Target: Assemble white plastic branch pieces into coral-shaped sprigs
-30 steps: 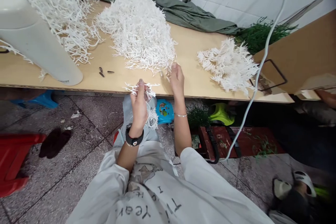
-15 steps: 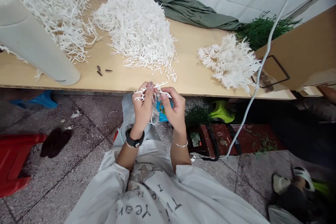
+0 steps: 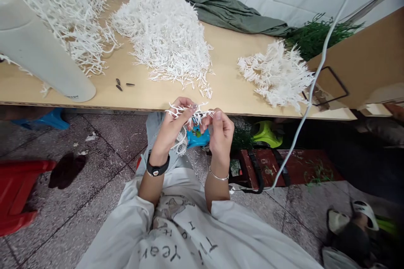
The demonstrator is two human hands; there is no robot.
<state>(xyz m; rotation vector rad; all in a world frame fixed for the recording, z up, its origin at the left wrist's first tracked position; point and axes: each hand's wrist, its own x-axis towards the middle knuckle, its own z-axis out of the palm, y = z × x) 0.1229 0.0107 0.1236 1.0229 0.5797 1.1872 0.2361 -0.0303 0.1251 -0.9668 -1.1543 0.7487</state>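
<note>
in the head view, the left hand (image 3: pixel 170 128) is closed around a bunch of thin, white, branching plastic-looking sprigs (image 3: pixel 179 111), at centre by the bench's (image 3: pixel 142 100) near edge; the right hand (image 3: pixel 221 136) pinches the bunch's end in its fingertips. from the hands, a dense white mound of small sprigs (image 3: pixel 170 33) lies at 11 o'clock, a smaller off-white heap (image 3: pixel 277 73) at 2. the forked tips could snag and snap under an uneven pull; a loose grip could drop pieces floorward.
</note>
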